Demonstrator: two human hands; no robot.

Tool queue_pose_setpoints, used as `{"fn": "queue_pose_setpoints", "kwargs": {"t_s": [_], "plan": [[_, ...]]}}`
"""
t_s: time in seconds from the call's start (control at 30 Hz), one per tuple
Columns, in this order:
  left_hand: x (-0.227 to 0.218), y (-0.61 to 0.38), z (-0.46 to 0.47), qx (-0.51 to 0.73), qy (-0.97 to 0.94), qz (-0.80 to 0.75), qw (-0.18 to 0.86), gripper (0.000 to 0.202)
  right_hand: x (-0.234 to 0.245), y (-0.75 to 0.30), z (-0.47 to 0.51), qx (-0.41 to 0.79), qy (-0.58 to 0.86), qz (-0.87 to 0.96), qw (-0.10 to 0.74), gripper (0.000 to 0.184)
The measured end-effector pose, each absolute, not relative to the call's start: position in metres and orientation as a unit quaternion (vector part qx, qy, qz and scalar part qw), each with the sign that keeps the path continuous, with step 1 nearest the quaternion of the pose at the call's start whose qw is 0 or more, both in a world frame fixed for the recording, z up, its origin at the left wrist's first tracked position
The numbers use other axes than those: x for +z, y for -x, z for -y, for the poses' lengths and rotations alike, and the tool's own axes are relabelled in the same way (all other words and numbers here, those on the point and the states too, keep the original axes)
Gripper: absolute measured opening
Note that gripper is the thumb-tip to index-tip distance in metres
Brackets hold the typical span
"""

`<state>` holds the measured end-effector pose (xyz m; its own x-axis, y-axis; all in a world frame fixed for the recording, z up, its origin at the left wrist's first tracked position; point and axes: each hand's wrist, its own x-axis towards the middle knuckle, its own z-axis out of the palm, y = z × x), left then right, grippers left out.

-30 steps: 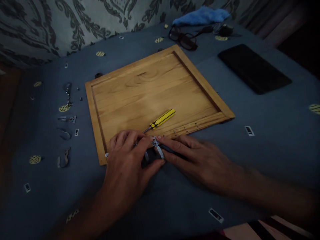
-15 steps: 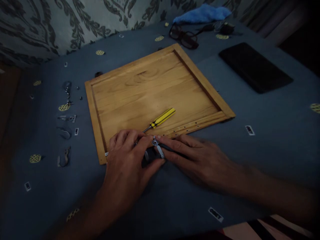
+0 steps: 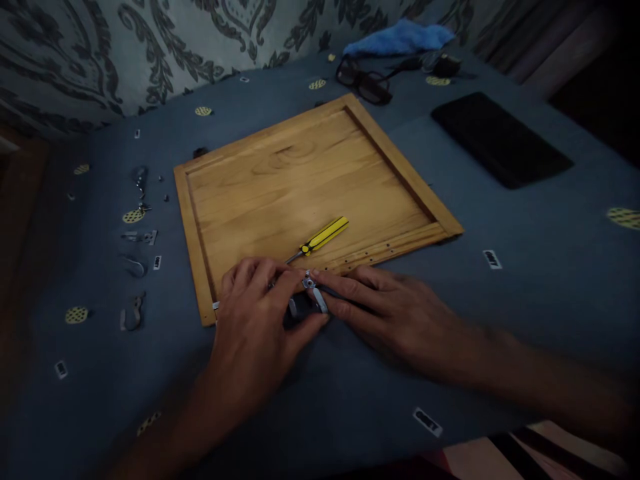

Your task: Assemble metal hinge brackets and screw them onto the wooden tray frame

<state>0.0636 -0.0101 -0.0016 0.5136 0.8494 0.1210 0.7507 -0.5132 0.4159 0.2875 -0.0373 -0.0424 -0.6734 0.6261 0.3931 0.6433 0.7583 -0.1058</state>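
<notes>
A small silver metal fitting [image 3: 309, 283] with a flat curved arm [image 3: 320, 300] sits at the near edge of the framed wooden panel [image 3: 300, 180]. My left hand [image 3: 255, 313] is closed around its left side, thumb reaching below the arm. From the right, my right hand [image 3: 395, 313] presses its fingertips against the fitting, with something dark beneath its index finger. The fitting's exact kind and its underside are hidden by my fingers. A yellow-handled screwdriver [image 3: 325, 235] lies on the panel just beyond my hands, its tip covered by my left fingers.
Several loose metal parts [image 3: 133, 265] lie in a column on the blue tablecloth [image 3: 375, 413] left of the panel. Eyeglasses [image 3: 364, 81] and a blue cloth [image 3: 400, 39] are at the back. A flat black object [image 3: 500, 140] lies at the right.
The camera view has shifted slightly, so the panel and table items appear a little displaced. Both hands keep nearly the same grip on the metal fitting, and the screwdriver stays on the panel.
</notes>
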Motion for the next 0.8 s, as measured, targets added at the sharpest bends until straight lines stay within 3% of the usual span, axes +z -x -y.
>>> {"fn": "queue_pose_setpoints", "kwargs": {"t_s": [0.8], "plan": [[-0.0004,-0.0625,0.0106,0.155,-0.855,-0.471,0.152,0.025,-0.044,-0.2881,0.0369,0.001,0.34,0.916,0.212,0.037]]}}
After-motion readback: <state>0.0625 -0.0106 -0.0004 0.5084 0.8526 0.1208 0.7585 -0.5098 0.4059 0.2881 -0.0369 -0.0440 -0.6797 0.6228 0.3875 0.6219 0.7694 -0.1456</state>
